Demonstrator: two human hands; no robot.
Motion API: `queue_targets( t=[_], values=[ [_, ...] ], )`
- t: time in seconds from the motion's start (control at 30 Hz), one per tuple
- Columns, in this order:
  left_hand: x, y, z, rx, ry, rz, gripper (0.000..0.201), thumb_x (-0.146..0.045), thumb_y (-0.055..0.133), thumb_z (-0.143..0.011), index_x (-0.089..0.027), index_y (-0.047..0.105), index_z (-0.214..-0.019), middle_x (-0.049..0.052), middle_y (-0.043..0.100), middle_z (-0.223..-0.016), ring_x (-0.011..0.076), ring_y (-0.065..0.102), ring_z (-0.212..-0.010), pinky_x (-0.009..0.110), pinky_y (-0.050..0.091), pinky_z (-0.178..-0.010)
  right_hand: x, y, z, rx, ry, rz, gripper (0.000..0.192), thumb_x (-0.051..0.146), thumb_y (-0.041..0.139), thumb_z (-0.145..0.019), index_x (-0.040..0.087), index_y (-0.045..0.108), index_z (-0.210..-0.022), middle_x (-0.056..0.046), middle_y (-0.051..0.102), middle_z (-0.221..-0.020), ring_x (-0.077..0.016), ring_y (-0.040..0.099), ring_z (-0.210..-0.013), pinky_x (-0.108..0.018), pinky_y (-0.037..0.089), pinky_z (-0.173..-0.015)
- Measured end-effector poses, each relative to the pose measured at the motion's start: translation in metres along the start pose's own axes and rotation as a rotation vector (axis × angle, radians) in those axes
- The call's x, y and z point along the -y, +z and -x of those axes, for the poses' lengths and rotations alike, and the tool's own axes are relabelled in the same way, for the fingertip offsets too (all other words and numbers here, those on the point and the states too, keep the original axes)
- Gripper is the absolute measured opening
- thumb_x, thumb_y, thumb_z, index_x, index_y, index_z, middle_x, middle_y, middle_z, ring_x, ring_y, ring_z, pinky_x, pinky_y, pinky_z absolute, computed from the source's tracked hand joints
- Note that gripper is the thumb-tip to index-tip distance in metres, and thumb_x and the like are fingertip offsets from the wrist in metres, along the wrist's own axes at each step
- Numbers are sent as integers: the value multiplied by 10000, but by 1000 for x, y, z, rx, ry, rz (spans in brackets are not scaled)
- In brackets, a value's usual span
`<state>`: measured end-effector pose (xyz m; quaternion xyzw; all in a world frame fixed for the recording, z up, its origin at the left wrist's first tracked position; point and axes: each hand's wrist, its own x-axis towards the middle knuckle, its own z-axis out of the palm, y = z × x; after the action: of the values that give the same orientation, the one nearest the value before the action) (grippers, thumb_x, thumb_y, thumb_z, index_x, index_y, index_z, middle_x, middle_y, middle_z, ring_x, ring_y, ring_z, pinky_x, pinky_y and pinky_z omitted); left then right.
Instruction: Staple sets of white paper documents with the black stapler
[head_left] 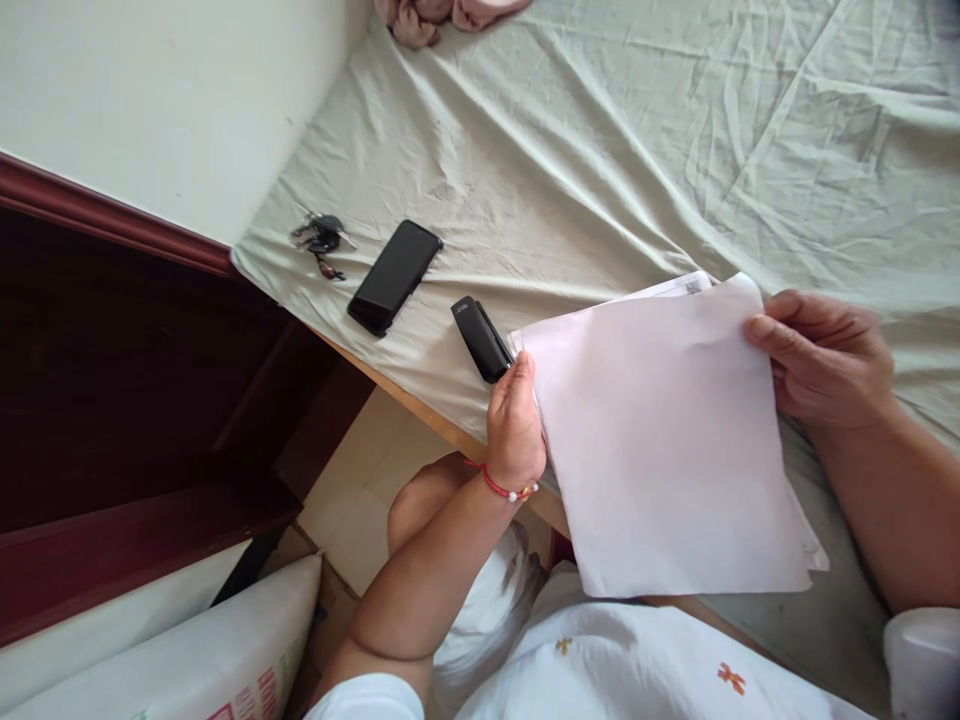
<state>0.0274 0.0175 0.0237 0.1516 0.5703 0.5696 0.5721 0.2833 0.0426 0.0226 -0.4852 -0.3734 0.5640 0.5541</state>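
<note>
I am at the edge of a bed [600, 150] covered with a pale green sheet [750, 120], creased all over, its wooden edge running slantwise from the left toward me. To the left a white wall [150, 90] comes down to a dark red wooden frame [112, 400], and below that I can see a pale tiled floor [360, 480] and a white sack [187, 650] with some print on it at the near left. At the far edge of the bed lies a bit of pink cloth [442, 15]. On the sheet near the left corner rests a bunch of keys [322, 240], and just right of it a black phone [395, 277], face up with a dark screen. Nearer to me lies a black stapler [481, 338], just beside the papers. I hold a small stack of white papers [660, 440] above the near edge of the bed, blank side up, with a printed sheet peeking out at the far edge. My left hand [514, 425], with a red beaded bracelet [504, 489] at the wrist, is closed on the stack's left corner, close by the stapler. My right hand [821, 360] pinches the far right corner, thumb on top and fingers curled beneath.
</note>
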Motion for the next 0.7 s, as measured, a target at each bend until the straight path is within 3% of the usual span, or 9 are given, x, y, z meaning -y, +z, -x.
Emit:
queue_targets(
  t=[0.4, 0.53, 0.7],
  values=[
    [2, -1, 0, 6, 20, -25, 511, -597, 852, -772, -162, 800, -1036, 110, 796, -1222, 314, 621, -1388, 426, 425, -1229, -2, -2, 0, 29, -25, 25, 209, 274, 906, -769, 180, 737, -690, 37, 547, -535, -60, 435, -409, -200, 371, -389],
    [1, -1, 1, 87, 36, -42, 415, -581, 830, -810, -183, 789, -918, 57, 817, -999, 269, 730, -1178, 366, 527, -1091, -4, -4, 1, 33, -27, 46, 204, 290, 903, -777, 189, 743, -697, 36, 552, -547, -62, 434, -418, -200, 368, -391],
    [0, -1, 2, 127, 27, -74, 373, -560, 829, -823, -199, 739, -806, -23, 690, -696, 171, 719, -808, 284, 560, -873, -5, -5, 0, 44, -31, 50, 208, 307, 902, -786, 191, 748, -707, 35, 554, -559, -60, 434, -427, -200, 378, -403]
  ],
)
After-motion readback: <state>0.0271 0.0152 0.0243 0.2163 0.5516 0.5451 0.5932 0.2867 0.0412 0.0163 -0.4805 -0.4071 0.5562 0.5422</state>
